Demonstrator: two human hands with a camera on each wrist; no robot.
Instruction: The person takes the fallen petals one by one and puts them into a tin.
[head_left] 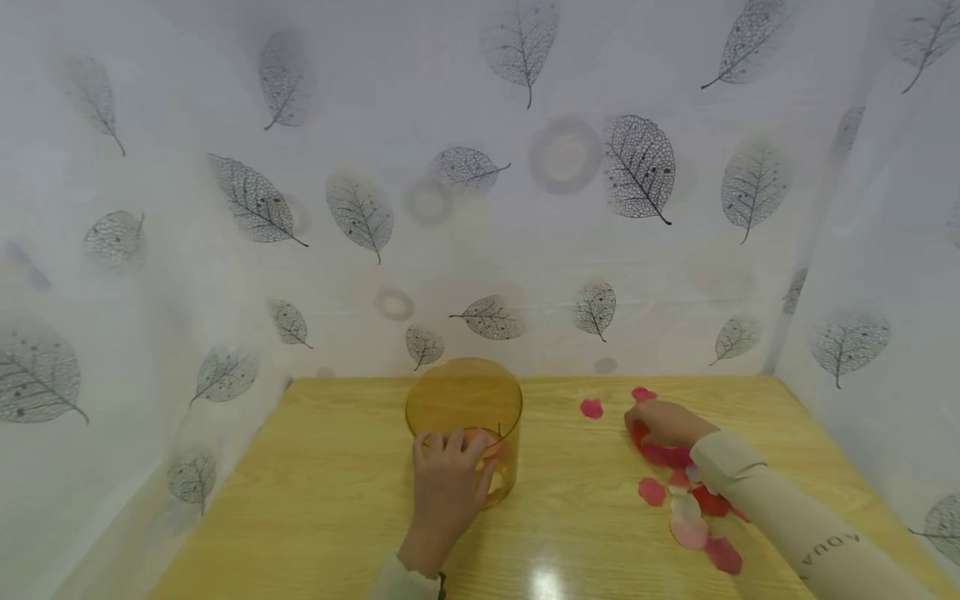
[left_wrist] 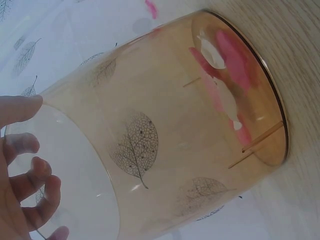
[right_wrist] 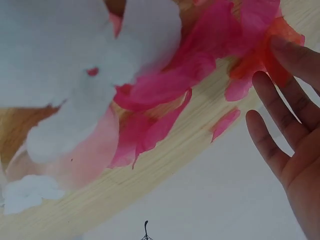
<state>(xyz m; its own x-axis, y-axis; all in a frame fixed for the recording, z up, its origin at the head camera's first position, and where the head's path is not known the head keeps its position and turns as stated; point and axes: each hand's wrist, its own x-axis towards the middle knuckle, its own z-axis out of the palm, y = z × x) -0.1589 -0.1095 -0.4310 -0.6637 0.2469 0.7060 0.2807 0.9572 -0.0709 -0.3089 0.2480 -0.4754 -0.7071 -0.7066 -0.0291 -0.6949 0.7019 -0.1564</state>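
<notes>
An amber glass cylinder vase (head_left: pixel 463 392) stands on the wooden table, left of centre. My left hand (head_left: pixel 448 483) holds it at the near rim, with bent fingers over the edge in the left wrist view. Pink and white petals (left_wrist: pixel 234 59) and thin sticks (left_wrist: pixel 262 137) show low inside through the glass. To the right, my right hand (head_left: pixel 667 422) reaches down at the far end of a petal pile. Its thumb and fingers pinch an orange-red petal (right_wrist: pixel 274 64). Pink petals (right_wrist: pixel 170 82) and a large white petal (right_wrist: pixel 55 55) lie beside it.
Loose pink petals (head_left: pixel 592 408) lie apart from the pile, and more petals (head_left: pixel 690 529) trail toward the near side. A pale sheet with leaf prints (head_left: pixel 640 167) rises behind the table (head_left: pixel 337 467) and at both sides.
</notes>
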